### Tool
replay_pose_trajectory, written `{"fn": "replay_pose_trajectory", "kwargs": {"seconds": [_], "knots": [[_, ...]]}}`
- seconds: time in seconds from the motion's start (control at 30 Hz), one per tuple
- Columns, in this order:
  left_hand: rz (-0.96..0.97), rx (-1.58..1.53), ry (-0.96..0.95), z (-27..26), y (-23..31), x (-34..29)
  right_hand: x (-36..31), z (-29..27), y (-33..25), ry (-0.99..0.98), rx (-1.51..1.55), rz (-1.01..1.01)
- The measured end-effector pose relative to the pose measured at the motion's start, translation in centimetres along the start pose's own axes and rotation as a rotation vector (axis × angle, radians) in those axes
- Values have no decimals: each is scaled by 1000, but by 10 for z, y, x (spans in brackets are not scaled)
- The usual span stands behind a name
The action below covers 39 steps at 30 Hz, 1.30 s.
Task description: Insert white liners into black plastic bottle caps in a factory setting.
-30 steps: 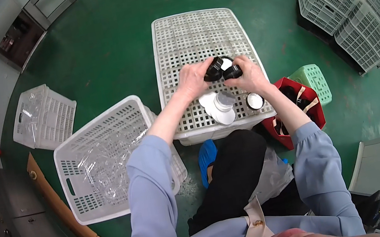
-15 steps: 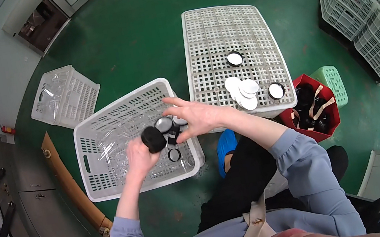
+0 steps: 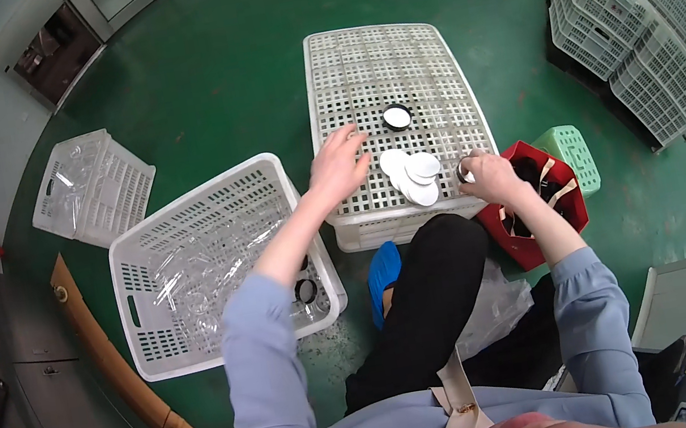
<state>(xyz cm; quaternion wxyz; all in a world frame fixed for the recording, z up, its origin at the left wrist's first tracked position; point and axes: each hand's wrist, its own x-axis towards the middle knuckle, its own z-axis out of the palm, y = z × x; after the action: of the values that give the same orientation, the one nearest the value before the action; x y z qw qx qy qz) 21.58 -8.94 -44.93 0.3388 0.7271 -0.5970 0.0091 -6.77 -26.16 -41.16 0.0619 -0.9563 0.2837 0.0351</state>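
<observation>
My left hand hovers over the near left part of an upturned white crate, fingers spread and holding nothing. At the crate's right edge, my right hand pinches a round black lid with a white disc in it, partly hidden by the fingers. Between the hands lies a loose pile of round white discs. Farther back on the crate sits another black lid with a white disc inside. A white basket on the left holds clear plastic containers and a black ring-like lid.
A red bag of black items stands right of the crate, beside a light green basket. Stacked white crates are at the far right. Another crate of clear containers is at the far left, near a metal cabinet.
Both hands have left the basket and moved right to the upturned crate. The left hand has let go of the black item it held; the right hand has taken hold of the right-hand lid.
</observation>
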Motion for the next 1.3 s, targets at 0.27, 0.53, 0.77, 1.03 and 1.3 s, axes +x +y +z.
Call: {"fn": "replay_pose_trajectory", "kwargs": {"seconds": [0.27,0.53,0.77,1.03,1.3], "knots": [[-99,51,-187,102,-5,82,-14,-7,-10,231,71,-34],[-166,-80,256,-40,-29,-16,-42,-50,-138,226,297,-526],[-648,-172,-132,-125,-51,-222,-34,-4,-230,188,403,-869],[-1264,270,-447,-118,-167,-366,-37,-42,-157,327,371,-553],[-1064,315,-673,-75,-198,-392,-83,-28,40,275,255,-45]]}}
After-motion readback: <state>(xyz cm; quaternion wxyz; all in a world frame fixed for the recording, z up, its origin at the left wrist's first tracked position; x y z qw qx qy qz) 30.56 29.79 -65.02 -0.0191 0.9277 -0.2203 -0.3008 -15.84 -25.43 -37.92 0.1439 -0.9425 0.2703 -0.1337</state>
